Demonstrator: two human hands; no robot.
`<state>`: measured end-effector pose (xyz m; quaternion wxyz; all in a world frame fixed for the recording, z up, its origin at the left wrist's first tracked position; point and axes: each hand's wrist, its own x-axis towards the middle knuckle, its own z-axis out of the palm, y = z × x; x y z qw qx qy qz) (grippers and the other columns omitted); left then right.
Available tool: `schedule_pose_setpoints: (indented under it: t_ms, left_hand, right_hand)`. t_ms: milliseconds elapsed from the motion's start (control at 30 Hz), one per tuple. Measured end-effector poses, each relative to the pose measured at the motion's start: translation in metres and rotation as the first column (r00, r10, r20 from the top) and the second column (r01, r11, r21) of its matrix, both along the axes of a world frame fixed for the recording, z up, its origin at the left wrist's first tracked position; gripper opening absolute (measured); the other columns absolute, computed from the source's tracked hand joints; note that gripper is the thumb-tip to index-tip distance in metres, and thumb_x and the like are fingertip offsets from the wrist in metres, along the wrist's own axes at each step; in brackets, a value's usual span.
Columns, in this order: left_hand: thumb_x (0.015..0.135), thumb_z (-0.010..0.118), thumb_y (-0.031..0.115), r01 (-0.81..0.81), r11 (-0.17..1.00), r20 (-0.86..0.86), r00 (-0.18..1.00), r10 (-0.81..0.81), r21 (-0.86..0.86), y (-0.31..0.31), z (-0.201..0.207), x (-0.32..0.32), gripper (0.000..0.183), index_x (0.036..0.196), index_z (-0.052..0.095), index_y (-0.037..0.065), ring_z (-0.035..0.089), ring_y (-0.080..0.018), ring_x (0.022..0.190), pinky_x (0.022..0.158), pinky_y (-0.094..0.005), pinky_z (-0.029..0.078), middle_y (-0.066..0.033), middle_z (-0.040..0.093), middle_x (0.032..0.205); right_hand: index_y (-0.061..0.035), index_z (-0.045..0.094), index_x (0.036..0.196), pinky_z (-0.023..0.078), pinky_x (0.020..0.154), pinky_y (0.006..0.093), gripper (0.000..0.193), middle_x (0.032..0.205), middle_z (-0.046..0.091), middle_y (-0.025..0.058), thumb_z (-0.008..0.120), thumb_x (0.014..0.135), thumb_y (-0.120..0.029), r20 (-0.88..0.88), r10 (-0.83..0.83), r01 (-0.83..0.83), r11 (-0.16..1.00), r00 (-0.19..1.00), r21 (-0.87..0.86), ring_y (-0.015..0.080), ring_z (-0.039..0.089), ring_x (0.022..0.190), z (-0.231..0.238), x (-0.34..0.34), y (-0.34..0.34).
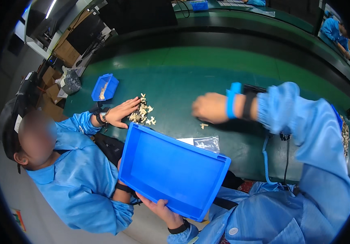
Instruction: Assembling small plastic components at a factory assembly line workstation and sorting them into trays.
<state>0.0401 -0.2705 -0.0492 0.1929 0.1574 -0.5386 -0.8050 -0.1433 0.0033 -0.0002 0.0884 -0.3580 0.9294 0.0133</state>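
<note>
Blue tray [175, 166] | left hand [162, 208] pinches its near edge, likely to steady it one-handed | right hand [210, 107] curled above green tabletop [175, 81], blurred, can't tell if holding anything

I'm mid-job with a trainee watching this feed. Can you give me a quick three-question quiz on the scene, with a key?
1. Which of the camera wearer's hands grips the large blue tray?
a) left
b) right
c) both

2. True or false: the wearer's right hand is over the green table, outside the tray.

3. Fill in the blank: the hand at the heap of small cream pieces belongs to the ____.

Key:
1: a, the left hand, at the tray's near edge.
2: True.
3: co-worker.
</note>
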Motion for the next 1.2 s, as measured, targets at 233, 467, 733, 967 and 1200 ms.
schedule_pose_setpoints:
  t_ms: [233,467,733,967,1200]
  left_hand:
    - [0.054,0.042,-0.003,-0.04,0.999,-0.035,0.999,0.041,0.02,0.002,0.005,0.004,0.091,0.141,0.017,0.01,0.033,-0.0281,0.123,0.102,-0.0362,0.028,-0.0114,0.027,0.139]
    - [0.051,0.04,-0.004,-0.014,0.999,-0.07,0.997,0.017,0.04,-0.003,0.003,0.011,0.092,0.14,0.021,0.01,0.037,-0.0303,0.119,0.099,-0.0347,0.034,-0.0114,0.027,0.139]
    - [0.053,0.04,-0.005,-0.027,0.998,-0.108,0.994,0.032,0.052,-0.001,-0.009,0.012,0.09,0.14,0.02,0.009,0.038,-0.0281,0.117,0.098,-0.0339,0.034,-0.012,0.031,0.136]
    - [0.055,0.042,-0.001,0.056,0.993,-0.089,0.995,-0.047,0.103,-0.006,-0.049,0.008,0.075,0.129,0.033,0.006,0.044,-0.0279,0.108,0.094,-0.0343,0.038,-0.0116,0.042,0.122]
    - [0.058,0.045,0.003,0.138,0.953,0.075,0.984,-0.164,0.268,-0.025,-0.084,0.012,0.042,0.099,0.047,-0.002,0.05,-0.0244,0.09,0.079,-0.0358,0.046,-0.0109,0.049,0.094]
  right_hand:
    - [-0.0002,0.051,0.116,0.043,0.084,0.0441,0.039,0.13,0.043,0.0135,0.047,0.081,-0.015,-0.305,0.141,-0.157,0.987,0.942,-0.028,0.0252,0.04,0.122,-0.035,0.065,0.015]
    - [-0.0032,0.045,0.123,0.041,0.087,0.0497,0.046,0.134,0.039,0.0114,0.052,0.078,-0.014,-0.133,-0.036,-0.001,0.964,0.991,-0.265,0.0285,0.035,0.125,-0.031,-0.034,-0.074]
    - [-0.0067,0.057,0.099,0.044,0.072,0.0429,0.04,0.093,0.056,0.013,0.065,0.072,-0.035,0.073,-0.03,0.048,0.964,0.997,-0.262,0.0298,0.055,0.09,-0.016,0.058,-0.027]
    - [-0.0243,0.053,0.117,0.036,0.074,0.0364,0.046,0.104,0.048,0.0067,0.063,0.073,-0.021,-0.133,0.056,-0.11,0.89,0.99,-0.442,0.0228,0.047,0.096,-0.038,0.071,-0.025]
    - [-0.0181,0.064,0.096,0.036,0.079,0.0387,0.021,0.099,0.053,0.0064,0.056,0.077,-0.023,0.102,0.015,0.039,0.86,0.995,-0.508,0.0241,0.048,0.097,-0.035,0.061,-0.04]
